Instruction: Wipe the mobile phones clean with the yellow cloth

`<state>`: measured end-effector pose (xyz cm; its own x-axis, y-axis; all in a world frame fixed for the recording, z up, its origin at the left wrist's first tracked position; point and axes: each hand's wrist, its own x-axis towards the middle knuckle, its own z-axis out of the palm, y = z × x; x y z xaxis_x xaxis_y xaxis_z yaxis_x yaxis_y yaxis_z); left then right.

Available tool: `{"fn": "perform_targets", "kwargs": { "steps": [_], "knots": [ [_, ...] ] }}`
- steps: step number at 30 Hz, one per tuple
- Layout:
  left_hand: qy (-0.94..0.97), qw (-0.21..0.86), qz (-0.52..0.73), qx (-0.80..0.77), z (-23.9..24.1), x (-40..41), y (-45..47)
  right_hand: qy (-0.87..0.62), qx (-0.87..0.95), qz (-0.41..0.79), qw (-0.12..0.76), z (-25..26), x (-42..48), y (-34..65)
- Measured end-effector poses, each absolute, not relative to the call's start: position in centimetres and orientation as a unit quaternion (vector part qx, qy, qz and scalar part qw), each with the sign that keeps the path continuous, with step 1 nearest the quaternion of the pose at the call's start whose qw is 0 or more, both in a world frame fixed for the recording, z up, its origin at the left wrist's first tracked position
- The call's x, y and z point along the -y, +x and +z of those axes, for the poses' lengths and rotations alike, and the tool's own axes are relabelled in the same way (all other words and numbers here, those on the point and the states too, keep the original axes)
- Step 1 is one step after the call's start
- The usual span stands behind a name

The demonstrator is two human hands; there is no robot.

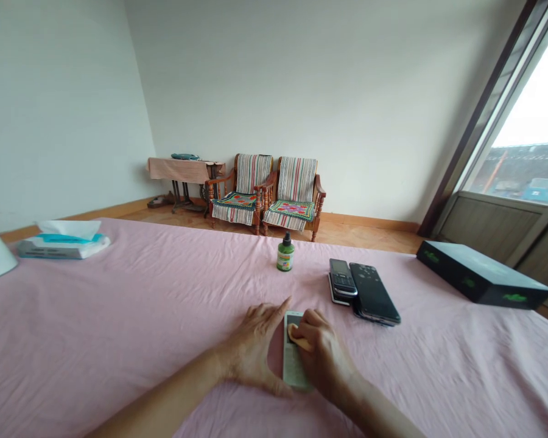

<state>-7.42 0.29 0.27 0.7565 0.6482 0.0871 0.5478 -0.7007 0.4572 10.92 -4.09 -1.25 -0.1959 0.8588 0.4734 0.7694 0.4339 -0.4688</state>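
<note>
A white smartphone (293, 365) lies flat on the pink cloth, its screen partly dark and partly pale. My right hand (322, 347) is closed on a small yellowish cloth (298, 338) and presses it against the phone's screen. Along the phone's left side, my left hand (252, 345) rests with thumb and fingers spread; the thumb is by the phone's near end and the index finger by its far end. The phone's right edge is partly hidden under my right hand. Beyond the phone stands a green bottle (285, 257) with a black top.
To the right lie a keypad phone (343, 281) on another device and a dark smartphone (373, 293) on a stack. A black box (481, 277) sits farther right. A tissue pack (64, 246) lies at the left on the pink cloth (164, 292). Two chairs (290, 201) stand beyond.
</note>
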Motion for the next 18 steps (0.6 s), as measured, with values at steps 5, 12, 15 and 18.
{"fn": "perform_targets", "kwargs": {
  "steps": [5, 12, 15, 18],
  "knots": [
    [0.913, 0.216, 0.122, -0.324, 0.5, -0.3, -7.4, -0.556, 0.757, 0.040, 0.342, -1.2, 3.6, 11.3],
    [0.914, 0.220, 0.128, -0.316, 0.3, -0.3, -7.5, -0.551, 0.765, 0.042, 0.330, -1.3, 2.4, 10.4],
    [0.913, 0.219, 0.125, -0.321, 0.3, -0.3, -7.5, -0.569, 0.753, 0.035, 0.329, -1.2, 2.5, 10.7],
    [0.913, 0.217, 0.118, -0.324, 0.3, -0.2, -7.4, -0.573, 0.749, 0.037, 0.332, -1.1, 2.6, 10.6]
  ]
}}
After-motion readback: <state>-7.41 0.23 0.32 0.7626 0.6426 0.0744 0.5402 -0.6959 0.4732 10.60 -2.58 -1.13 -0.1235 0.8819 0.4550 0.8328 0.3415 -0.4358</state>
